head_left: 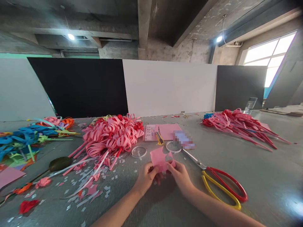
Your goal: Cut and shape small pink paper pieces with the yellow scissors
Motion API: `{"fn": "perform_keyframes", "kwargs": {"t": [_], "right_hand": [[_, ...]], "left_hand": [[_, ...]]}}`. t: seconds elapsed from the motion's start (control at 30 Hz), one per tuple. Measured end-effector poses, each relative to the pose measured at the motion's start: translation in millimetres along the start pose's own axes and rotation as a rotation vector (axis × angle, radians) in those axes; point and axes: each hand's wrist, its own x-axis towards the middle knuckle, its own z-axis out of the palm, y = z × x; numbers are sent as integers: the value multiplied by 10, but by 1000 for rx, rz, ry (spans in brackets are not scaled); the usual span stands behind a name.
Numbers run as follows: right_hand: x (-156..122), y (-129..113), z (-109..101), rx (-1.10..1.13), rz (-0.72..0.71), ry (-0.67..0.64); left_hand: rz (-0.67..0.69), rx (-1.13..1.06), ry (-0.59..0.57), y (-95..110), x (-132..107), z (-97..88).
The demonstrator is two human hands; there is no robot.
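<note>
Between my two hands is a small sheet of pink paper [158, 160] with a round hole near its right side. My left hand [147, 177] pinches its lower left edge between thumb and fingers. On the other side, my right hand [179, 175] grips the lower right edge, its thumb just under the hole. Beyond the paper lie a clear round ring [139, 152] at left and a roll of clear tape [173, 147] at right. Large scissors [205, 167] with one red and one yellow handle rest to the right of my hands.
A pile of pink paper-strip flowers [113, 135] lies left, with blue ones [26, 135] farther left. More pink and red strips [236, 123] lie right. A yellow utility knife [159, 138], pink pad [168, 130] and blurred phone-like object [183, 139] sit ahead. Paper scraps [92, 189] litter the left.
</note>
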Motion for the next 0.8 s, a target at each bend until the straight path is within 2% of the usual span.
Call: {"fn": "perform_keyframes", "kwargs": {"t": [0.1, 0.17, 0.2, 0.23, 0.27, 0.37, 0.47, 0.67, 0.8], "right_hand": [[149, -226, -274, -284, -78, 89], [204, -372, -557, -689, -105, 92], [195, -422, -704, -946, -54, 48], [159, -449, -840, -1185, 65, -15], [100, -456, -959, -1248, 127, -40], [-137, -392, -1169, -1321, 252, -71], [-286, -314, -1229, -1323, 269, -117], [-225, -184, -1426, -1382, 311, -99], [-202, -65, -1509, -1344, 313, -92]], "left_hand": [[-16, -41, 34, 19, -1, -8], [-16, -55, 25, 33, -2, -10], [-19, -58, 24, 37, -2, -10], [-23, -60, 27, 38, 0, -10], [-27, -59, 36, 36, 2, -11], [-26, -50, 50, 20, 10, -14], [-23, -62, 52, 3, 11, -17], [-22, -67, 51, 26, -4, -12], [-21, -54, 46, 44, -6, -11]]}}
